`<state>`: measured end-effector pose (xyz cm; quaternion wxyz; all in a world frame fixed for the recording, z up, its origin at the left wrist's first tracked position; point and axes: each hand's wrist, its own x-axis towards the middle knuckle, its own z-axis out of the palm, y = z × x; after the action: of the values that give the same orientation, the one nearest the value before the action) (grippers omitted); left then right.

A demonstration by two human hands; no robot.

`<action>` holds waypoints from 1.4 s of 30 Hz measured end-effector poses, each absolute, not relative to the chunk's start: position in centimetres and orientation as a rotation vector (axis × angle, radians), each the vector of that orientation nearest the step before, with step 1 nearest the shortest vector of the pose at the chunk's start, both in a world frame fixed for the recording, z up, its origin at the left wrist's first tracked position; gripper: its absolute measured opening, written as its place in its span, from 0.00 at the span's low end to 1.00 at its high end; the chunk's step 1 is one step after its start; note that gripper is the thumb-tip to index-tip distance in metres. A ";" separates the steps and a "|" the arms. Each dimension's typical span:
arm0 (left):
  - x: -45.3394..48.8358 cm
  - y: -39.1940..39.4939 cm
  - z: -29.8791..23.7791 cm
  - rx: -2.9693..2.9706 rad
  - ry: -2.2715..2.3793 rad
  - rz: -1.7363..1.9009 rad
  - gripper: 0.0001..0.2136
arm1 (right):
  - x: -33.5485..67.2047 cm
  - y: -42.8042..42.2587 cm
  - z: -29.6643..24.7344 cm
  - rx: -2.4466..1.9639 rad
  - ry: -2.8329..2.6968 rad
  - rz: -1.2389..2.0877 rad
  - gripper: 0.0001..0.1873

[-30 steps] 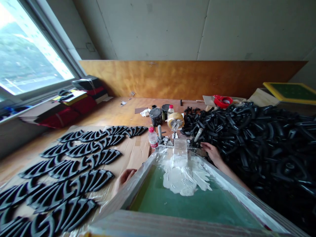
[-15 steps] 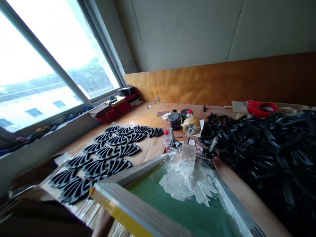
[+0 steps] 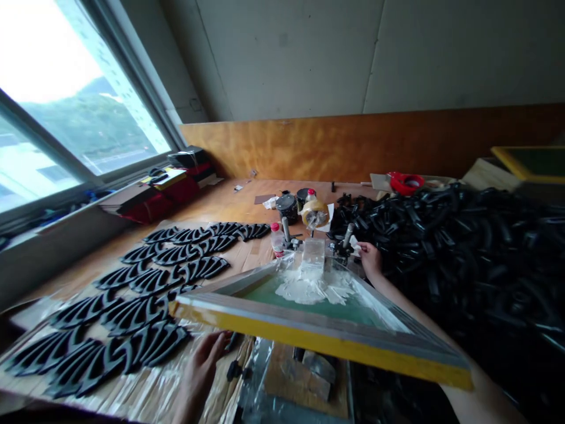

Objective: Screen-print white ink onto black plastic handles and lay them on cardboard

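A screen-printing frame with a yellow front edge is tilted up over a jig base. White paste lies on its green mesh, against a clear block at the back. My right hand reaches past the frame's right side and pinches a crumpled white tissue beside a metal post. Below the frame's left corner is my left hand, fingers closed together. A small dark piece shows at its fingertips, partly hidden; its kind is unclear.
Rows of black fan-shaped parts lie on cardboard at left. A large heap of black parts fills the right. Behind the frame stand a red-capped bottle, a black tub and a tape roll. A red tape dispenser is farther back.
The view has shifted right and the frame's front has risen, exposing the jig base. My right hand with the tissue has come into sight; my left hand now shows below the frame corner.
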<state>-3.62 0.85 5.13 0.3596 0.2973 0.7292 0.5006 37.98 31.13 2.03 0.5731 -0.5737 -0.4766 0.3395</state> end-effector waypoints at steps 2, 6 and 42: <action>-3.0 1.2 3.9 0.814 1.811 1.252 0.30 | 39.9 28.0 2.5 -1.367 -1.006 0.763 0.21; -0.1 2.1 3.6 0.989 1.670 1.149 0.25 | 42.2 19.6 4.2 -1.300 -0.794 0.763 0.23; 5.0 -0.7 6.4 1.074 1.446 1.322 0.15 | 20.4 2.0 9.2 -1.170 -0.879 1.665 0.19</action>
<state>4.95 -0.73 6.39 0.4382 0.4320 0.5818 0.5318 20.39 1.97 9.17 0.4460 -0.4723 -0.3550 0.6723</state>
